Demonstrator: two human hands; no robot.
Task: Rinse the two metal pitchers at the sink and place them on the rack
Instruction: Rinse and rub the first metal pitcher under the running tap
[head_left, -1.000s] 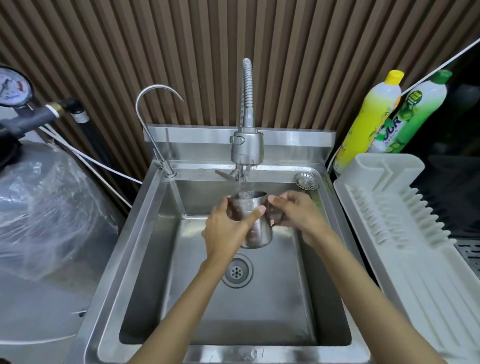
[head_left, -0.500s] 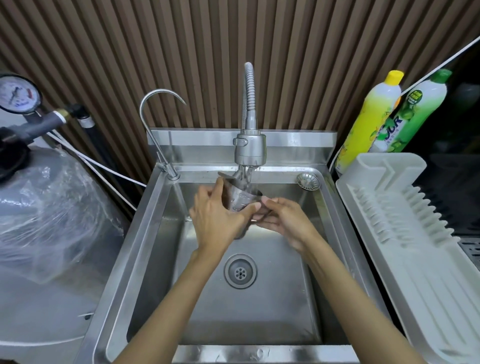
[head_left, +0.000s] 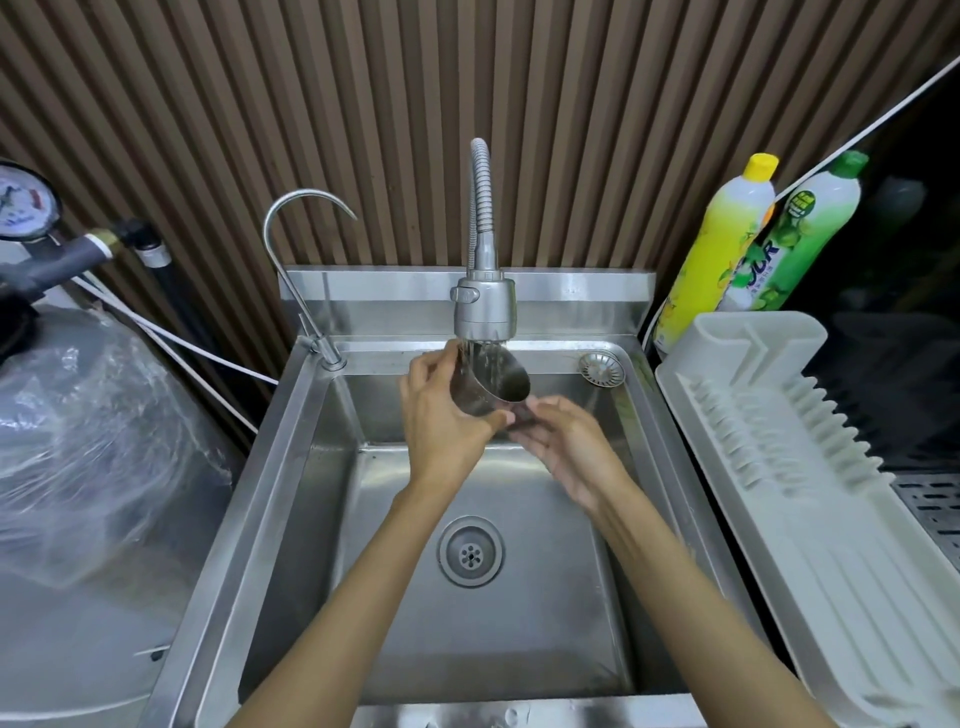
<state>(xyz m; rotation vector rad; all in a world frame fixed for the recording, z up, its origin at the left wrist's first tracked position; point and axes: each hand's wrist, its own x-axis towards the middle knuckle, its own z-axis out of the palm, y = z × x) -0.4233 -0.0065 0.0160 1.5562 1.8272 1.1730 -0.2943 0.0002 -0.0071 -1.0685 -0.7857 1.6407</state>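
Note:
A small metal pitcher (head_left: 493, 384) is held tilted right under the running spray faucet head (head_left: 485, 306), over the steel sink (head_left: 291, 467). Water streams onto its side. My left hand (head_left: 441, 415) wraps around the pitcher's body from the left. My right hand (head_left: 566, 441) grips its lower end from the right, fingers curled under it. Only one pitcher is in view. The white dish rack (head_left: 810, 467) lies to the right of the sink with nothing on it.
A thin gooseneck tap (head_left: 296, 234) stands at the sink's back left. A strainer plug (head_left: 601, 368) rests on the back right ledge. Two detergent bottles (head_left: 727, 249) lean behind the rack. A plastic-wrapped tank (head_left: 93, 441) with a pressure gauge sits left.
The pitcher went from upright and lower in the basin to raised and tipped on its side under the spray. Both hands rose toward the faucet with it.

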